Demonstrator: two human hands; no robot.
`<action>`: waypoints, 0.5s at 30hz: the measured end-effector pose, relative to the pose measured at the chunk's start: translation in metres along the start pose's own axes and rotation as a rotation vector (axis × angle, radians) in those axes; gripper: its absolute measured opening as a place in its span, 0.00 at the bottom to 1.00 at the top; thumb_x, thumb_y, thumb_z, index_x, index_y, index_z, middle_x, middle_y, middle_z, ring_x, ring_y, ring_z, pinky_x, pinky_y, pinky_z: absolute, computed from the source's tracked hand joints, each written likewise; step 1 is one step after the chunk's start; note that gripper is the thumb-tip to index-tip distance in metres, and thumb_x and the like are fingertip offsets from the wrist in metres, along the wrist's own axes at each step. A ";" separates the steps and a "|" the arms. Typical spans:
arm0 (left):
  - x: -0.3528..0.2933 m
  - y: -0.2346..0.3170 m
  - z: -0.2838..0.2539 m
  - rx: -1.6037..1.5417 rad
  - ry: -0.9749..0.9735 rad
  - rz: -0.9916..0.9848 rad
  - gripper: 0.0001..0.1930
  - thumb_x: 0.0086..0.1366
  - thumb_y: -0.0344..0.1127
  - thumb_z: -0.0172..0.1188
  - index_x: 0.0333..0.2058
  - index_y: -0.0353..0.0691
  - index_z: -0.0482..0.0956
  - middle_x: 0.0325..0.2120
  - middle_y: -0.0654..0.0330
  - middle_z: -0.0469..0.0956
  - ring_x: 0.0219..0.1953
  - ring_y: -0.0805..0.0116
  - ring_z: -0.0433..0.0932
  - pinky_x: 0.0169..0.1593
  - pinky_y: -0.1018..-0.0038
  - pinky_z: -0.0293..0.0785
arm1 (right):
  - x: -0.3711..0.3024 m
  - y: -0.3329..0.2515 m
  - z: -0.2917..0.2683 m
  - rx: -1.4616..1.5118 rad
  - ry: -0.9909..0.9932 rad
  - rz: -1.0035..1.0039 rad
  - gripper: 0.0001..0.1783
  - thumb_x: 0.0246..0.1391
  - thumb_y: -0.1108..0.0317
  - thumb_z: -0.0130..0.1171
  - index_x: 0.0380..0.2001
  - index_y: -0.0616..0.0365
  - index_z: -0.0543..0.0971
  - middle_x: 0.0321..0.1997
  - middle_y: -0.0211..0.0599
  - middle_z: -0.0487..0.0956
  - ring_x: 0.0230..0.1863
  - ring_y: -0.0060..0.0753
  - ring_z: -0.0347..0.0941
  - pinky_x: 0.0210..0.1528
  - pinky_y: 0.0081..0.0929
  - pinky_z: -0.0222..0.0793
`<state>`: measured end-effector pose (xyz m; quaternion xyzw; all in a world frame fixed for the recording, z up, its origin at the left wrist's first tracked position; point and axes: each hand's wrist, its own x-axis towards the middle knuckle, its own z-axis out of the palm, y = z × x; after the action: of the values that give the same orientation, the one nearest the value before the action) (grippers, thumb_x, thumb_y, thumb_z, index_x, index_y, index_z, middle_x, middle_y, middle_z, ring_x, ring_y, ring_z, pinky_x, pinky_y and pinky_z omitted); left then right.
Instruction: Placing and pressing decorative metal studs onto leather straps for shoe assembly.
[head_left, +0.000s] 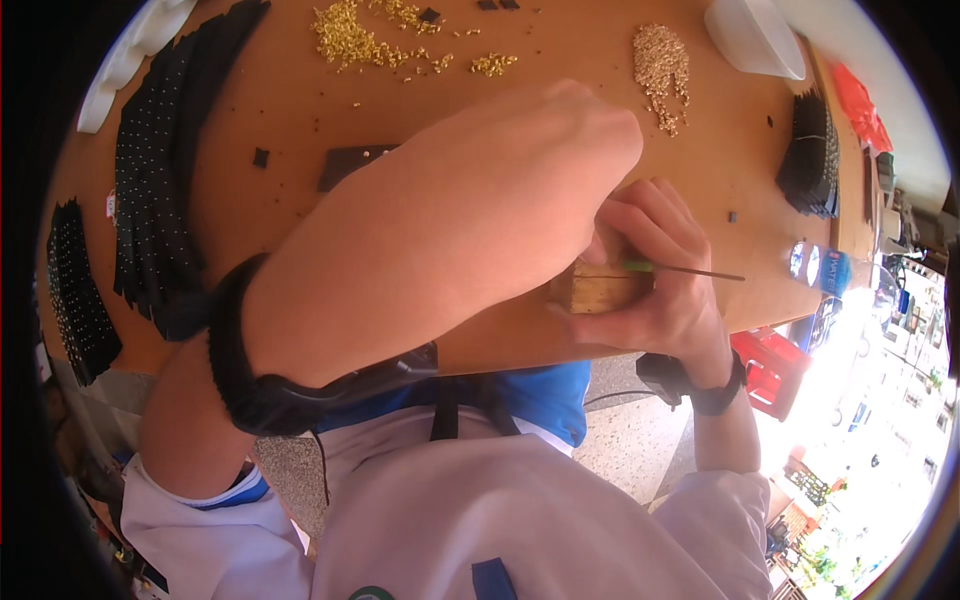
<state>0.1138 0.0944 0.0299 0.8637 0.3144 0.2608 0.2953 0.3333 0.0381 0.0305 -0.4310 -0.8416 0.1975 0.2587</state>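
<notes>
My left forearm reaches across the table, and my left hand [585,125] is bent over with its fingers curled down, mostly hidden. What they hold, if anything, cannot be seen. My right hand [672,262] grips a small wooden block [603,288] between thumb and fingers at the table's near edge. A thin dark rod [705,273] with a green end lies across the block and the right hand's fingers. Partly under my left forearm lies a flat dark strip [345,165] with a few small shiny studs on it.
Gold metal pieces [345,38] lie heaped at the far side, with a paler copper-coloured pile [660,65] to their right. Black studded strips [165,170] are stacked at left, others [810,155] at right. A white bowl [755,38] and a bottle [822,268] stand near the right edge.
</notes>
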 end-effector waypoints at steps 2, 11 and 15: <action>0.000 0.000 0.002 -0.005 0.025 0.034 0.19 0.55 0.37 0.76 0.28 0.35 0.72 0.30 0.52 0.74 0.40 0.48 0.74 0.43 0.59 0.71 | 0.000 0.001 0.000 -0.001 -0.018 -0.009 0.35 0.25 0.58 0.80 0.43 0.59 0.82 0.36 0.37 0.76 0.36 0.46 0.71 0.37 0.38 0.73; 0.006 0.019 -0.016 -0.060 -0.035 -0.124 0.20 0.53 0.39 0.78 0.28 0.36 0.72 0.27 0.54 0.73 0.36 0.52 0.74 0.39 0.60 0.69 | -0.004 -0.008 -0.005 -0.007 0.063 0.023 0.36 0.25 0.57 0.80 0.44 0.59 0.83 0.36 0.37 0.76 0.36 0.46 0.72 0.38 0.39 0.73; -0.002 0.017 -0.032 -0.032 0.046 -0.139 0.21 0.53 0.40 0.78 0.29 0.35 0.73 0.22 0.55 0.71 0.29 0.57 0.72 0.35 0.63 0.69 | -0.006 -0.016 -0.004 -0.059 0.069 -0.007 0.37 0.24 0.57 0.80 0.45 0.59 0.83 0.36 0.36 0.77 0.36 0.44 0.72 0.36 0.38 0.73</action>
<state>0.0990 0.0935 0.0636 0.8287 0.3760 0.2644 0.3192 0.3290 0.0245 0.0405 -0.4423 -0.8390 0.1567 0.2755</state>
